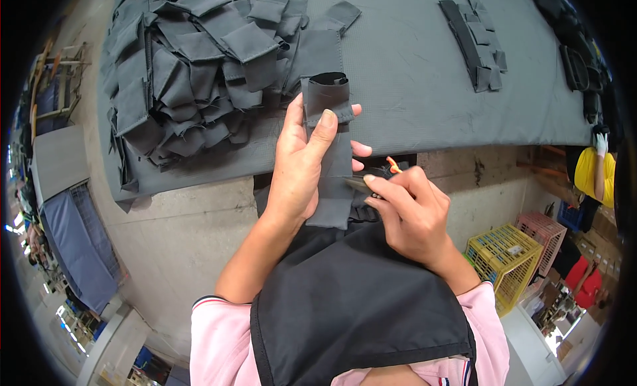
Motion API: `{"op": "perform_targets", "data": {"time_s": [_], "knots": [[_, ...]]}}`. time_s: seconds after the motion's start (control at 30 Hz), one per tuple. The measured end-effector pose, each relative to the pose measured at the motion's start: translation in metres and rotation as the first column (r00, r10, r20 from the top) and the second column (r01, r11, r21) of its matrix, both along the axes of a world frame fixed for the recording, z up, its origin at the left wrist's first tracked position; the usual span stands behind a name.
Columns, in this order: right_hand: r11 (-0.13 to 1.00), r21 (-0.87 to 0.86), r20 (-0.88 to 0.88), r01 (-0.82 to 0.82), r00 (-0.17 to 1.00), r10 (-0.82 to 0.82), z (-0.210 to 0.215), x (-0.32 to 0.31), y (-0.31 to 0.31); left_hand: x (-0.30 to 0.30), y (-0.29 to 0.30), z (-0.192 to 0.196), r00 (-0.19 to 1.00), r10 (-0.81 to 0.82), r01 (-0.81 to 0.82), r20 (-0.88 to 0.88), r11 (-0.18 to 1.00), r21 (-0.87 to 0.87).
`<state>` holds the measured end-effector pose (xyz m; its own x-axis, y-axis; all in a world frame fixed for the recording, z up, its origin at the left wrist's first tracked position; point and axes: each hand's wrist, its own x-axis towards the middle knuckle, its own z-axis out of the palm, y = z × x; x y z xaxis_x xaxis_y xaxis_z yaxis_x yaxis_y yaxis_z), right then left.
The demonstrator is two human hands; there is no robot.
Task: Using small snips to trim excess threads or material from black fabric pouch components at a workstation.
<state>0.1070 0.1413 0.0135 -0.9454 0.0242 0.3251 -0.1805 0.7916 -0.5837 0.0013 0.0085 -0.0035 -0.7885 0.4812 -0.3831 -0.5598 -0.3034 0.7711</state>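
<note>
My left hand [297, 161] is closed around a dark grey sewn fabric strip [335, 159], its thumb pressing on the front. The strip's upper end is folded into a loop, and its lower end hangs above my black apron [361, 286]. In my right hand [417, 217] is a pair of small thread snips [357, 184]. Their metal tip reaches the strip's right edge; an orange piece shows above my fingers. Most of the snips is hidden by the hand. A large heap of similar grey fabric pieces [192, 67] lies on the table just beyond my left hand.
The grey-covered table [405, 74] stretches in front of me. A few sewn pieces [483, 44] lie at its far right, near black items [574, 67] along the edge. Yellow [504, 260] and pink crates stand on the floor at right. A person in yellow [595, 177] is beyond.
</note>
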Motion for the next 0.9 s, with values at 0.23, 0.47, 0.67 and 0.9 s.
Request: {"op": "perform_targets", "data": {"time_s": [0.23, 0.47, 0.67, 0.9], "knots": [[0.997, -0.016, 0.099, -0.077, 0.992, 0.078, -0.003, -0.010, -0.009, 0.004, 0.001, 0.001, 1.000, 0.000, -0.001, 0.022, 1.000, 0.031], [0.990, 0.088, -0.039, -0.110, 0.993, 0.114, -0.011, -0.006, -0.005, 0.002, -0.001, -0.001, 0.997, -0.043, 0.039, 0.065, 0.998, 0.058], [0.998, -0.009, -0.015, -0.063, 0.998, 0.062, -0.015, -0.003, -0.004, 0.001, 0.000, 0.001, 0.996, -0.052, 0.049, 0.070, 0.998, 0.048], [0.919, -0.366, 0.176, 0.145, 0.981, -0.085, -0.003, -0.009, 0.008, 0.004, -0.006, -0.002, 0.994, -0.076, 0.076, 0.074, 0.997, -0.003]]}}
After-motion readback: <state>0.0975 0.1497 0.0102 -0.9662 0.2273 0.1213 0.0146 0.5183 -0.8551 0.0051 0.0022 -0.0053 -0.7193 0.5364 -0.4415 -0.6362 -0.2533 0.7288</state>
